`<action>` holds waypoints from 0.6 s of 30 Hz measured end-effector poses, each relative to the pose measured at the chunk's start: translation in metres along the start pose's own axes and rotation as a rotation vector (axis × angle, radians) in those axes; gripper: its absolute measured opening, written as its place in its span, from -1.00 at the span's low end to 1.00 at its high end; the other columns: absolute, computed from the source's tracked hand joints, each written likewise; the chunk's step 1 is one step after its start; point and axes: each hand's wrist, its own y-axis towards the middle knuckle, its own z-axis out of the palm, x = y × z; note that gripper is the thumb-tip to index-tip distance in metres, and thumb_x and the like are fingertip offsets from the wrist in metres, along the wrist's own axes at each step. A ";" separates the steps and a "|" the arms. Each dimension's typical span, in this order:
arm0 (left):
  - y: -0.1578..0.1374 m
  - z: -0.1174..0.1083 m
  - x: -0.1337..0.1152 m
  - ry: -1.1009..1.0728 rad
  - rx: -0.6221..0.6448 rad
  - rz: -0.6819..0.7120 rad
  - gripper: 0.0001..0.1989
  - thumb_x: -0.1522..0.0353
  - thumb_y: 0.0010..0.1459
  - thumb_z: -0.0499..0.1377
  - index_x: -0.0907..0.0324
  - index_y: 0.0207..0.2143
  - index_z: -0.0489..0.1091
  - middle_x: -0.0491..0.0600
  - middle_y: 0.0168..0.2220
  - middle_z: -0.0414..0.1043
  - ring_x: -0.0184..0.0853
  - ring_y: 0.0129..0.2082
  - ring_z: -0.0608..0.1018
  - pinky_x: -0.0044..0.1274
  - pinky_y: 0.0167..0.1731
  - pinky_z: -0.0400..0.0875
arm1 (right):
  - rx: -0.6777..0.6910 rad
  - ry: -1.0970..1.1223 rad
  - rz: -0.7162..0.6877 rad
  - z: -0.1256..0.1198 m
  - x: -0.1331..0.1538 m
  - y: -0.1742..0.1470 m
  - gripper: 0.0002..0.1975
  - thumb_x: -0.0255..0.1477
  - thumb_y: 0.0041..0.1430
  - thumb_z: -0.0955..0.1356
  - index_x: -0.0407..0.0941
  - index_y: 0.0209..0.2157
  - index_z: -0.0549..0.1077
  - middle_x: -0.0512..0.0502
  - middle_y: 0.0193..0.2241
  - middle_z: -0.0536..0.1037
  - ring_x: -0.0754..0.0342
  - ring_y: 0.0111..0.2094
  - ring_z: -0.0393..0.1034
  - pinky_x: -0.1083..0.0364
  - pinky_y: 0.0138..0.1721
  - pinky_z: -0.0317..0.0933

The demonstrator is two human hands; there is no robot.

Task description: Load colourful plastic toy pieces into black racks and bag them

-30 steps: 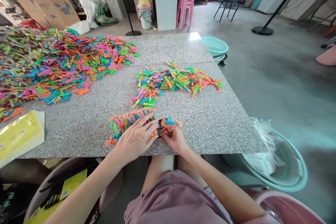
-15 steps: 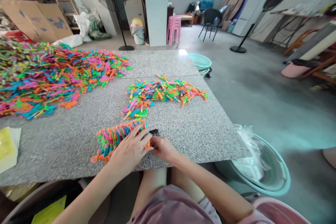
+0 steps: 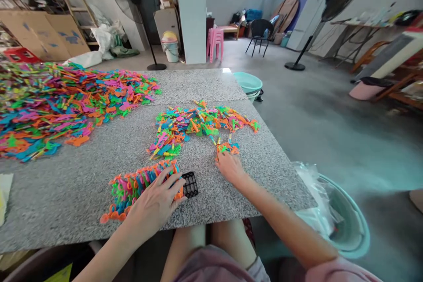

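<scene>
Small bright plastic pieces with rounded ends stand in tight rows (image 3: 142, 180) near the table's front edge. A black plastic grid rack (image 3: 191, 184) sticks out at their right end; the rest of it is hidden under the pieces. Over that end lies my left hand (image 3: 158, 196), fingers stretched and apart, touching the pieces. My right hand (image 3: 229, 167) is farther right, its fingers closed on a small cluster of loose plastic pieces (image 3: 231, 147), orange, blue and yellow-tipped. Just beyond it spreads a loose pile of such pieces (image 3: 198, 119).
A much larger heap of similar pieces (image 3: 72, 101) covers the left of the speckled stone table (image 3: 264, 180). Off the table's right edge stand a tub with clear plastic bags (image 3: 345, 216) and a turquoise basin (image 3: 247, 81). Paper (image 3: 5, 194) lies at the far left.
My right hand has left the rack and moved right and away to the loose pieces, closing on some. My left hand stays on the rows. The black grid now shows more.
</scene>
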 end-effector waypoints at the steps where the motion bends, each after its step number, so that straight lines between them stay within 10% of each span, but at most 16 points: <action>1: 0.000 -0.002 -0.001 0.001 0.013 -0.013 -0.74 0.30 0.31 0.12 0.17 0.00 0.41 0.06 0.06 0.45 -0.04 0.24 0.29 -0.22 0.10 0.41 | -0.004 -0.013 -0.003 -0.006 -0.001 -0.001 -0.78 -0.52 0.29 0.25 -0.17 -0.07 0.45 -0.36 -0.11 0.49 -0.16 -0.04 0.41 0.00 -0.09 0.32; 10: 0.002 -0.009 -0.005 -0.016 0.049 -0.031 -0.72 0.24 0.35 0.07 0.16 -0.01 0.41 0.06 0.06 0.45 -0.08 0.25 0.28 -0.24 0.10 0.42 | 0.118 -0.081 -0.491 -0.039 -0.026 0.079 -0.78 -0.67 0.25 0.27 -0.13 -0.32 0.51 -0.15 -0.21 0.56 0.05 -0.11 0.42 0.14 -0.07 0.23; 18: 0.002 -0.011 -0.009 -0.010 0.106 -0.070 -0.73 0.28 0.30 0.15 0.20 -0.01 0.40 0.05 0.08 0.43 -0.04 0.24 0.26 -0.24 0.11 0.41 | -0.075 0.361 -0.336 -0.035 -0.039 0.047 -0.84 -0.65 0.13 0.30 -0.11 -0.30 0.42 -0.09 -0.30 0.53 0.07 -0.27 0.41 0.13 -0.18 0.24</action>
